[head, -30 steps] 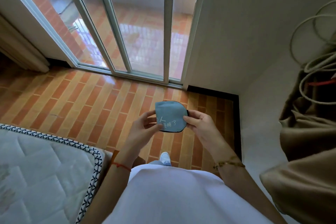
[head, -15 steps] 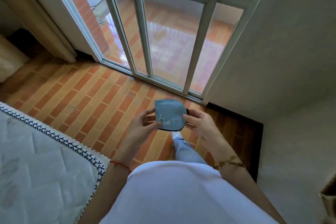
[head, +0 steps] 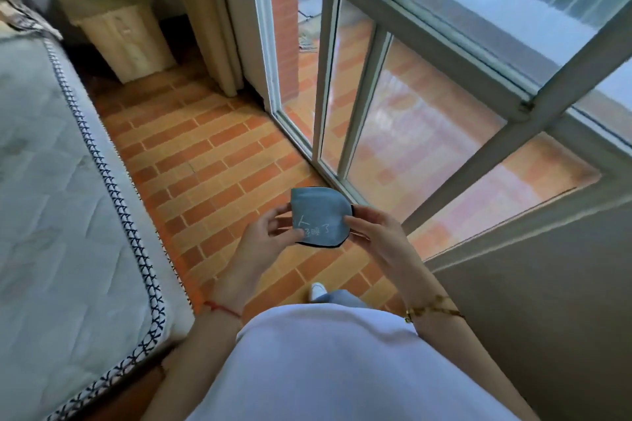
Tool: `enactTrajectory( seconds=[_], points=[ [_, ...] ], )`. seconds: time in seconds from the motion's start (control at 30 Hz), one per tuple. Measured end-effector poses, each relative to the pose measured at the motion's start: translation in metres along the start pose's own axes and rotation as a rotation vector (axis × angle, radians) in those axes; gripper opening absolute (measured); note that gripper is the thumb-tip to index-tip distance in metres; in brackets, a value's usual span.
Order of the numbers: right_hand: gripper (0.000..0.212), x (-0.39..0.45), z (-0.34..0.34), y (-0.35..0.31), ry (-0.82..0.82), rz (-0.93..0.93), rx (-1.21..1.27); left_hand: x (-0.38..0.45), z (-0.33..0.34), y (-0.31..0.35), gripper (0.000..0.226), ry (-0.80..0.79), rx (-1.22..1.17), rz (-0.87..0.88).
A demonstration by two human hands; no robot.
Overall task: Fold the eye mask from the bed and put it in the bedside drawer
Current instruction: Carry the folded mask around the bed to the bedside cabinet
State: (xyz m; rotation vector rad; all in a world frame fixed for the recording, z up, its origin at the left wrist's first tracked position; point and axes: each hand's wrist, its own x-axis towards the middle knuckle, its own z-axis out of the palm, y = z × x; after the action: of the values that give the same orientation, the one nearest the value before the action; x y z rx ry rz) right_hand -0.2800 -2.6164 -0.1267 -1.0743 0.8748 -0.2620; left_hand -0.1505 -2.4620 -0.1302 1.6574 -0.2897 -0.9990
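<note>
left hand [head: 263,243]: thumb and fingertips closed on the left edge of the eye mask [head: 319,217], palm turned inward, wrist bent up, thin red cord at the wrist. right hand [head: 374,232]: thumb and fingertips closed on the mask's right edge, palm facing the left hand, beaded gold-brown bracelet on the forearm. eye mask: blue-grey soft fabric, folded to a half shape with one straight side and one rounded side, dark piping round the rim, pale stitched characters on the face; held in the air at waist height between both hands, above the floor [head: 219,161]. floor: orange and tan brick-pattern tiles, matte. mattress [head: 51,215]: left of the hands, quilted pale fabric, edge tape with dark cross-stitching. bedside cabinet [head: 119,24]: pale wood, boxy, blurred, well apart from the mask at upper left. glass door [head: 393,96]: pale painted frame, on the right.
</note>
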Motion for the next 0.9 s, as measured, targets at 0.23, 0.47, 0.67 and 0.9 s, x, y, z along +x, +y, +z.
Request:
enactTrajectory(
  seconds=[0.23,0.47,0.67,0.9],
  points=[
    [0.017,0.064,0.005,-0.042,-0.213,0.043,-0.134,0.027,0.009,0.02,0.045,0.223,-0.082,-0.022],
    [0.019,0.105,0.022,-0.056,-0.353,0.105,-0.197,0.039,0.006,0.025,0.053,0.376,-0.137,-0.05],
    [0.02,0.138,0.038,-0.065,-0.392,0.131,-0.193,0.06,-0.002,0.034,0.062,0.417,-0.16,-0.086],
    [0.027,0.189,0.057,-0.083,-0.388,0.141,-0.191,0.109,-0.022,0.054,0.078,0.431,-0.152,-0.124]
  ],
)
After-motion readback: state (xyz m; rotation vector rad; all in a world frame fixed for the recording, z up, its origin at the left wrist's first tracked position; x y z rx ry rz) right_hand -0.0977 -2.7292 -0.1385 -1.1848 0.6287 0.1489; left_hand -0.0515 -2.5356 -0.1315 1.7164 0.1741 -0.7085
